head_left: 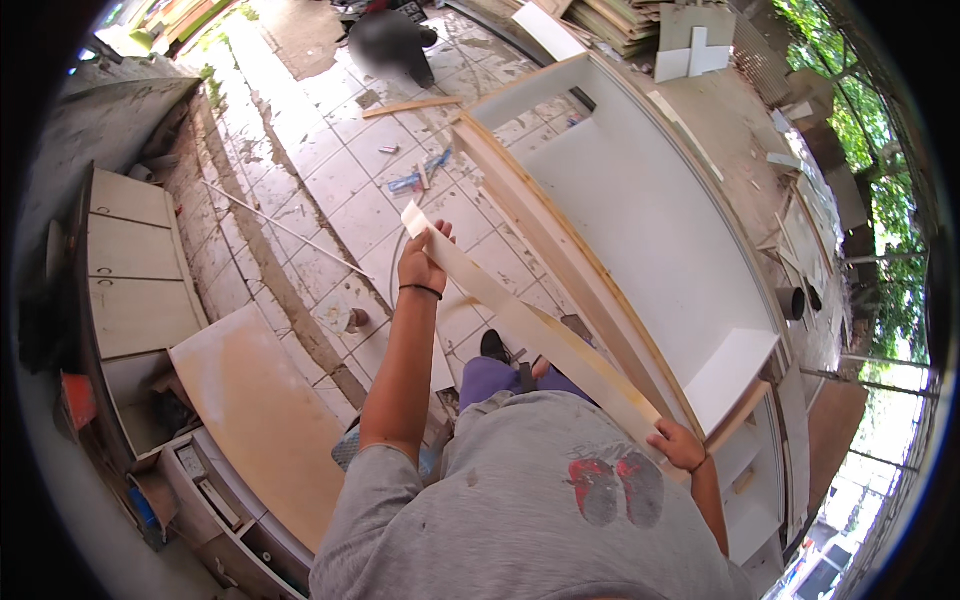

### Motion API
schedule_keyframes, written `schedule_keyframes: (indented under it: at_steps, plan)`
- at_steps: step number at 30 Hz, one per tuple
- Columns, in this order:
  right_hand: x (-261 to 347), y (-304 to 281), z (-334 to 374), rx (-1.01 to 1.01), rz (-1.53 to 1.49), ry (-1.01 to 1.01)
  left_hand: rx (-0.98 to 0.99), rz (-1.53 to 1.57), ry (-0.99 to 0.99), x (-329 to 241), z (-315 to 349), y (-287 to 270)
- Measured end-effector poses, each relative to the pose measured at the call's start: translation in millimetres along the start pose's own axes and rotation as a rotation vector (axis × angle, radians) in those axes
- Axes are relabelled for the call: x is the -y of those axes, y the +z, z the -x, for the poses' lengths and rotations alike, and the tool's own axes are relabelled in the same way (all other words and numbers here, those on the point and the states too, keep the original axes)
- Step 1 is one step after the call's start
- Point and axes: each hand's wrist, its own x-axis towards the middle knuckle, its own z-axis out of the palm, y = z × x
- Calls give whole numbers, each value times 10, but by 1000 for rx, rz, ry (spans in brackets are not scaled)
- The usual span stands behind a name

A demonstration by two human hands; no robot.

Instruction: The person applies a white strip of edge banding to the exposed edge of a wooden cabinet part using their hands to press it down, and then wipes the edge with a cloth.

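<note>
A long, thin, pale strip [548, 338], like wood veneer or edge banding, stretches diagonally in front of my body. Near its far upper end, my left hand [424, 262] grips it with the thumb over its face, and a short end sticks out past the fingers. My right hand [679, 444] is closed round the lower end, close to my shirt. Just right of the strip stands a big white cabinet frame [630, 235] with raw wood along its near edge. The strip passes over part of that wooden edge [590, 305] in this view; whether they touch, I cannot tell.
Blue-handled tools [405, 184] lie on the tiled floor beyond my left hand. To the left are a board [255, 400] and a drawer cabinet [140, 262]. A thin rod [290, 232] lies across the tiles. Stacked boards [620, 25] and a dark blurred shape [390, 48] are at the back.
</note>
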Motion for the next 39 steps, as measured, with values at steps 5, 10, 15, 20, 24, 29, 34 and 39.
schedule_keyframes:
  at_steps: [5,10,15,20,24,29,34,39]
  plan:
    - [-951,226,-160,-111,-182,117,205,-199,112,-128,-160,606]
    - [-674,-64,-656,8,-249,246,257,-299,138,-100,-277,1156]
    - [-1090,-359,-1371,64,-84,358,281,-397,150,-140,-739,1583]
    - [-1044,-791,-1870,152,78,364,167,-450,175,-198,-1179,1820]
    - [-648,-1022,-2157,253,-75,304,97,-595,319,-261,-1642,1841]
    - [-416,-932,-2569,403,-261,303,58,-519,242,-301,-2481,1706]
    - [1632,-1197,-3376,68,-543,-55,21,-538,-20,-227,-3111,1714]
    - [2808,-1377,-4535,20,-868,55,-122,-445,-149,26,-3621,1236]
